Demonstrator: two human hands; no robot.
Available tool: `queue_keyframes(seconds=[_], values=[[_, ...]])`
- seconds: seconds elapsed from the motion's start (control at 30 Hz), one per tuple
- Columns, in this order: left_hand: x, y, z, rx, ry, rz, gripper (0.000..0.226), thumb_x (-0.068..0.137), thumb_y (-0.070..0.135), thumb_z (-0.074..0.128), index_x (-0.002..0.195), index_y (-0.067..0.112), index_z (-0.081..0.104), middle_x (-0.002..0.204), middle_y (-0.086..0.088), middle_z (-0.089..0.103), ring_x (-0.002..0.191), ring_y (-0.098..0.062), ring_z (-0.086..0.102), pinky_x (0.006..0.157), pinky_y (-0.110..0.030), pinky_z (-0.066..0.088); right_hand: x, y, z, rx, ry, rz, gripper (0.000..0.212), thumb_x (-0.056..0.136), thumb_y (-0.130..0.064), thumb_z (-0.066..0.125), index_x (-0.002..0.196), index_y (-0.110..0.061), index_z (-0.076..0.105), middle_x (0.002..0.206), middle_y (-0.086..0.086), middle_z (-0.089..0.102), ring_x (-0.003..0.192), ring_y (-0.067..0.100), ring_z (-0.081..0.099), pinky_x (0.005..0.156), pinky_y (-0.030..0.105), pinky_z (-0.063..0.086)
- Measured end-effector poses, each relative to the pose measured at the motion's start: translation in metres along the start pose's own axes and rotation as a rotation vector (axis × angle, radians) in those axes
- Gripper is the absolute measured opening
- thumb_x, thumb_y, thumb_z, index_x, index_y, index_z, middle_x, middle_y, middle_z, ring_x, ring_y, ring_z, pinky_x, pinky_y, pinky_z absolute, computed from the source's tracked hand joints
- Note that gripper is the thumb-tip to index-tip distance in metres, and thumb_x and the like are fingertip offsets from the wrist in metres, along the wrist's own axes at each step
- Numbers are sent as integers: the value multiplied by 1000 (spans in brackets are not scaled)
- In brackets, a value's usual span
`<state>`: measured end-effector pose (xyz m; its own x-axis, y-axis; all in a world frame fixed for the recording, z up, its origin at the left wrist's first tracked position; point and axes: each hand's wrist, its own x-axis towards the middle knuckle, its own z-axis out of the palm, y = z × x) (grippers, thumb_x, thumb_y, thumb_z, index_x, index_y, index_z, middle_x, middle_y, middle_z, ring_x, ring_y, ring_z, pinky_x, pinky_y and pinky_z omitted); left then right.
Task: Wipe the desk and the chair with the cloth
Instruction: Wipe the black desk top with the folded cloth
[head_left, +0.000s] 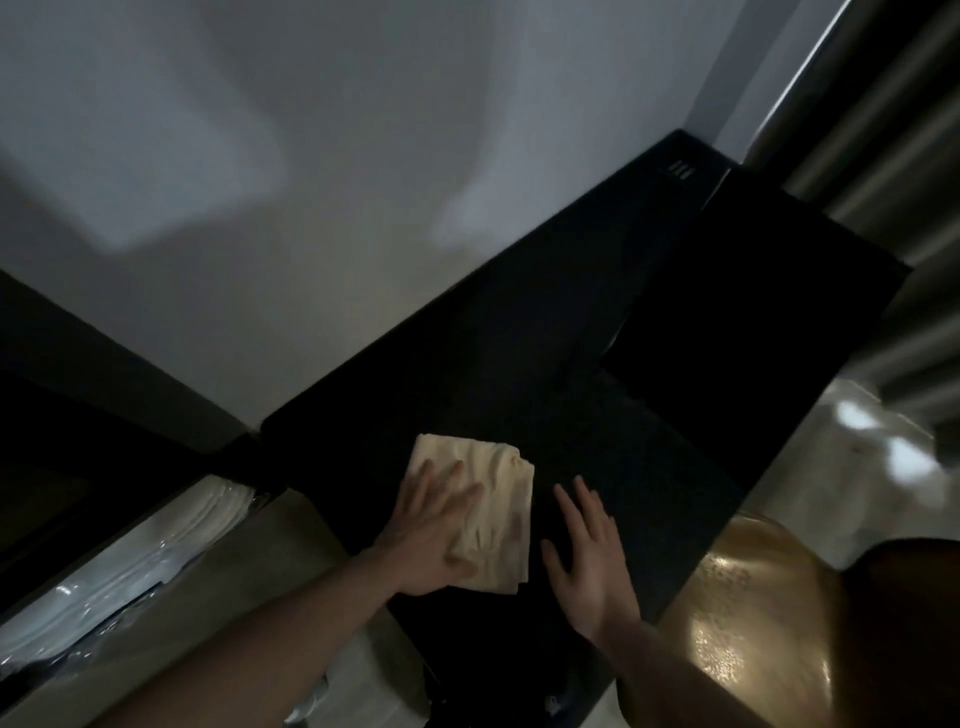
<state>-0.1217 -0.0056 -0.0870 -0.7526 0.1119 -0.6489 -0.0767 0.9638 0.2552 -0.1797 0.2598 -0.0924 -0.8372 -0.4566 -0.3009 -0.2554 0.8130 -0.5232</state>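
Observation:
A folded cream cloth (498, 483) lies flat on the black desk (519, 364), near its front left corner. My left hand (434, 530) presses down on the cloth's left half with the fingers spread flat. My right hand (589, 556) rests open on the bare desk just right of the cloth, palm down, holding nothing. A glossy golden-brown chair (737, 603) shows at the lower right, next to the desk's front edge.
A pale wall (311, 182) backs the desk. Grey curtains (893, 130) hang at the far right. A raised black block (769, 322) sits at the desk's right end. Shiny plastic-wrapped white material (130, 566) lies at the lower left. The floor (857, 467) is glossy.

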Motion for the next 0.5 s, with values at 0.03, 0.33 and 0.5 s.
queue_keyframes(seconds=[0.03,0.33,0.5], values=[[6,2,3,24,-21,-20,114,85,82,50,156,45,-31,162,5,-46,145,-36,-47,123,-62,-18,1,10,-5,-5,8,46,73,107,-49,49,166,-45,6,173,-17,-16,161,12,-14,132,43,-1],[51,22,-10,41,-134,-103,120,72,99,33,141,47,-50,150,4,-61,134,-38,-58,117,-63,-26,19,98,-50,-66,107,265,78,105,-47,52,169,-34,10,175,-9,-11,162,21,-11,132,50,3],[86,49,-33,2,-89,-127,111,77,97,28,143,46,-46,151,5,-59,134,-35,-59,117,-60,-28,46,126,-79,-69,154,295,72,107,-40,51,169,-30,14,176,-3,-5,162,24,-8,132,49,2]])
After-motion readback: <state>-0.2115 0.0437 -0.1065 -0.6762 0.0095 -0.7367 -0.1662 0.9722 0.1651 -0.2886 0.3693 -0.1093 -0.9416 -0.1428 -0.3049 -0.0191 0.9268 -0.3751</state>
